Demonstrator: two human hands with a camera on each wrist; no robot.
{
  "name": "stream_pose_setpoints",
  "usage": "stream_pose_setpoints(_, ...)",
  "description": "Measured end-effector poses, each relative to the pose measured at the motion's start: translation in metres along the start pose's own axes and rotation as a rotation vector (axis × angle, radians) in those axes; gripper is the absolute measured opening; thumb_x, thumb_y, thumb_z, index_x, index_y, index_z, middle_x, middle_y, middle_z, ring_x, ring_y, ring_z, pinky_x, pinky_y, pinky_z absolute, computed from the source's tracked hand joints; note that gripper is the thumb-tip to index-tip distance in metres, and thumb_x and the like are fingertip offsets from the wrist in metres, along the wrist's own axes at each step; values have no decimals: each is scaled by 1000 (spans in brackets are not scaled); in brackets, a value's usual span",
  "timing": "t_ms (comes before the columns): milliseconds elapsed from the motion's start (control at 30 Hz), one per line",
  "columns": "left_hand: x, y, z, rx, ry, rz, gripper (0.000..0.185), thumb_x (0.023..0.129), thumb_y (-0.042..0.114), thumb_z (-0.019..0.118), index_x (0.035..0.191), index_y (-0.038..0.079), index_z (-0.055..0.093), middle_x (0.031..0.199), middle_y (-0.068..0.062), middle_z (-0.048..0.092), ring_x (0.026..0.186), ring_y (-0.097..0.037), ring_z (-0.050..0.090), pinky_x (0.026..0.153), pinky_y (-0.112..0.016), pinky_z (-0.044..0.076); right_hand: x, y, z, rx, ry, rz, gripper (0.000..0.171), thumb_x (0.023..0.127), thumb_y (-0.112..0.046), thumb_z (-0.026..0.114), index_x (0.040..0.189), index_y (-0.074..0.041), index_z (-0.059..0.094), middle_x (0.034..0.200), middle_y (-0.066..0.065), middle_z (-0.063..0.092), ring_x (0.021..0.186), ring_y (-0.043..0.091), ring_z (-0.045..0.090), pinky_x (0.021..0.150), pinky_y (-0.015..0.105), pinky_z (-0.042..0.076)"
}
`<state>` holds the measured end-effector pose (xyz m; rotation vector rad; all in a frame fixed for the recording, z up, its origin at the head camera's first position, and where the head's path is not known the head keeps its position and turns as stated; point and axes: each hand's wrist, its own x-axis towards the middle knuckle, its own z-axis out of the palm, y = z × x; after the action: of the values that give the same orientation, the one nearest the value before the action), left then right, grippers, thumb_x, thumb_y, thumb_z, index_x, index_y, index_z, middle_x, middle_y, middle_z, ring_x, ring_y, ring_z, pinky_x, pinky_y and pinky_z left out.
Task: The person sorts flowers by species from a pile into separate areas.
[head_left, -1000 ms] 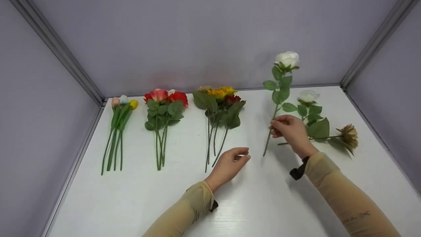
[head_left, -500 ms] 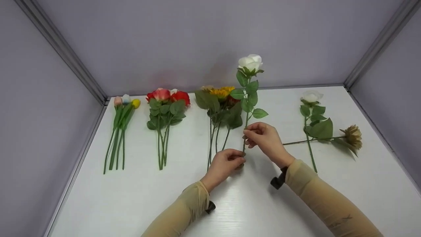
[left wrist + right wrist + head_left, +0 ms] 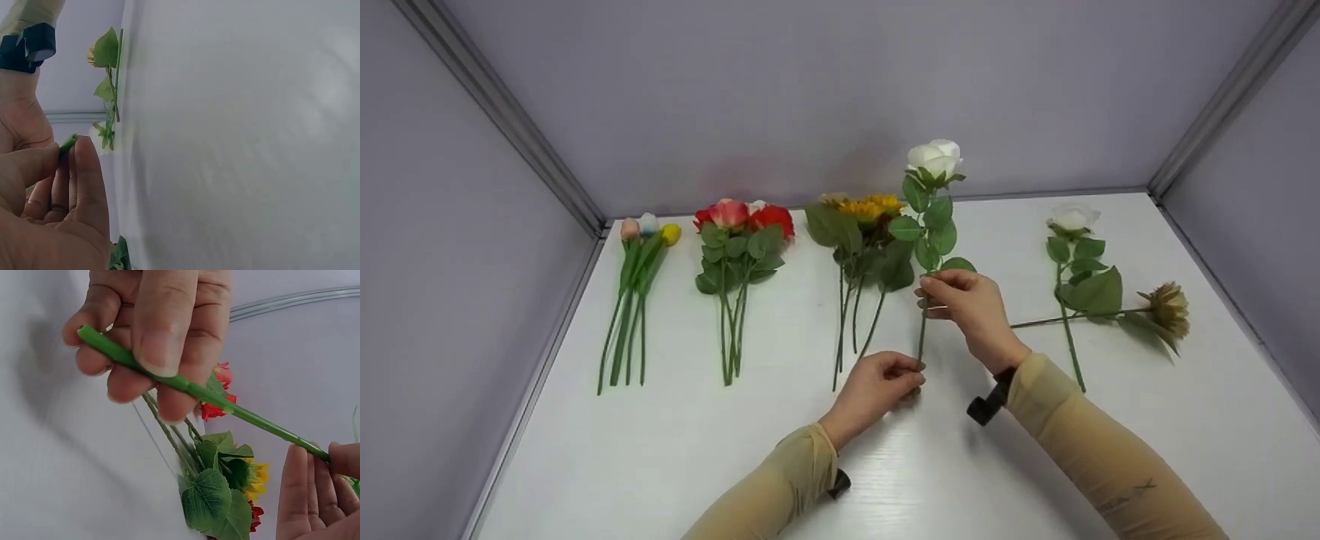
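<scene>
A white rose (image 3: 934,157) with a leafy green stem (image 3: 247,413) stands upright over the middle of the white table (image 3: 660,465). My left hand (image 3: 913,367) pinches the bottom end of the stem between thumb and fingers, low near the tabletop. My right hand (image 3: 934,292) grips the stem higher up, just under the lowest leaves. In the right wrist view the left hand's fingers (image 3: 163,354) curl round the stem end, and the right hand (image 3: 332,458) holds it at the lower right. The stem tip (image 3: 68,144) shows in the left wrist view.
Three bunches lie in a row on the left: tulips (image 3: 634,285), red and pink roses (image 3: 739,240), sunflowers (image 3: 862,232). On the right lie another white rose (image 3: 1072,247) and a tan flower (image 3: 1166,307), stems crossed. Grey walls enclose the table.
My right hand carried the white rose from the right side to the middle. My left hand rose and took the stem's bottom end. The right hand then shifted slightly up the stem.
</scene>
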<state>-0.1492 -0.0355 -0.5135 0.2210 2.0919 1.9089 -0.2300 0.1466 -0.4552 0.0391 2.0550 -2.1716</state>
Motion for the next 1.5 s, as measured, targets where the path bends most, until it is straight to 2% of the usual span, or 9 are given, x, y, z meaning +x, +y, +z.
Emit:
stream_pose_setpoints(200, 0, 1, -3, 10, 14, -23, 25, 95, 16, 73, 115, 1, 74, 97, 2, 74, 88, -16, 70, 71, -27, 57, -1, 2, 1, -14, -10, -10, 43, 93, -25, 79, 120, 7, 66, 105, 18, 74, 91, 27, 73, 82, 39, 61)
stream_pose_setpoints(467, 5, 8, -15, -61, 98, 26, 29, 98, 18, 72, 119, -2, 71, 96, -3, 73, 87, -17, 70, 75, -32, 61, -2, 8, 21, -24, -37, -29, 39, 93, -22, 79, 117, 7, 69, 103, 18, 74, 93, 28, 73, 82, 40, 61)
stream_pose_setpoints(733, -4, 15, -59, 58, 196, 32, 24, 99, 17, 70, 115, -2, 72, 95, -5, 73, 85, -21, 70, 73, -33, 61, 1, 12, 50, -115, -154, -78, 36, 99, -32, 71, 115, 1, 72, 106, 22, 72, 97, 32, 72, 85, 40, 61)
stream_pose_setpoints(867, -13, 18, -99, 120, 270, -10, 24, 100, 17, 70, 116, -1, 72, 97, -7, 72, 88, -23, 70, 74, -34, 61, -2, 14, 62, -337, -234, -151, 36, 102, -39, 65, 116, -7, 73, 110, 16, 73, 102, 30, 70, 89, 40, 59)
stream_pose_setpoints(1000, -22, 13, -139, 180, 365, -81, 22, 99, 14, 70, 115, 0, 72, 98, -9, 72, 90, -22, 70, 76, -33, 61, -6, 18, 73, -732, -295, -309, 46, 103, -48, 59, 134, -16, 67, 132, 2, 66, 124, 23, 61, 104, 42, 49)
stream_pose_setpoints(1100, -29, 7, -166, 252, 407, -150, 20, 100, 14, 69, 116, 2, 72, 99, -10, 72, 89, -21, 70, 76, -32, 61, -7, 22, 82, -1050, -364, -476, 64, 104, -55, 52, 155, -17, 47, 159, 6, 42, 147, 26, 36, 119, 46, 32)
stream_pose_setpoints(1200, -35, 2, -185, 332, 418, -210, 21, 101, 17, 67, 116, 3, 72, 99, -10, 72, 85, -21, 68, 71, -32, 59, -8, 24, 91, -1285, -409, -627, 76, 104, -61, 44, 164, -17, 26, 170, 11, 17, 156, 30, 13, 125, 48, 16)
stream_pose_setpoints(1367, -38, -6, -203, 419, 419, -258, 23, 102, 20, 66, 116, 3, 72, 98, -10, 71, 80, -20, 64, 62, -30, 53, -6, 24, 107, -1444, -441, -710, 79, 105, -64, 36, 166, -20, 14, 171, 10, 4, 157, 31, 2, 126, 47, 7)
stream_pose_setpoints(1500, -36, -9, -206, 403, 410, -290, 25, 102, 20, 66, 118, 2, 71, 99, -11, 71, 79, -20, 64, 62, -30, 53, -3, 27, 116, -1486, -476, -712, 78, 105, -65, 33, 166, -21, 12, 171, 8, 2, 157, 31, -1, 126, 47, 4)
